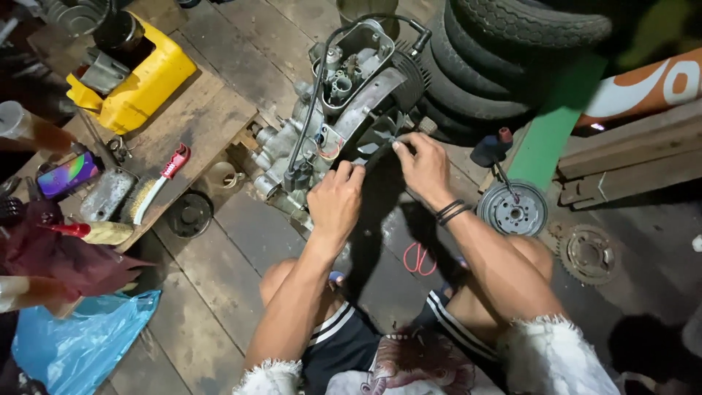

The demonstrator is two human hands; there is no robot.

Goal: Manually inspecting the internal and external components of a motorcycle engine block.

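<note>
I start with the engine block, which fills the upper middle of the frame and rests on the plank floor. It is cast metal with cooling fins, so I judge it heavy, rigid and likely greasy; I would not lift it by the thin black cable looped over its top, only by the solid casing. Behind it, in the upper right, leans a stack of tyres.

My left hand sits just below centre, its fingers curled and pressed onto the dark curved edge of the engine's lower side. My right hand, just right of it, has its fingers pinching a small part at that same rim; what it is I cannot tell.

Right of centre lies a round hub, and lower right a sprocket.
</note>
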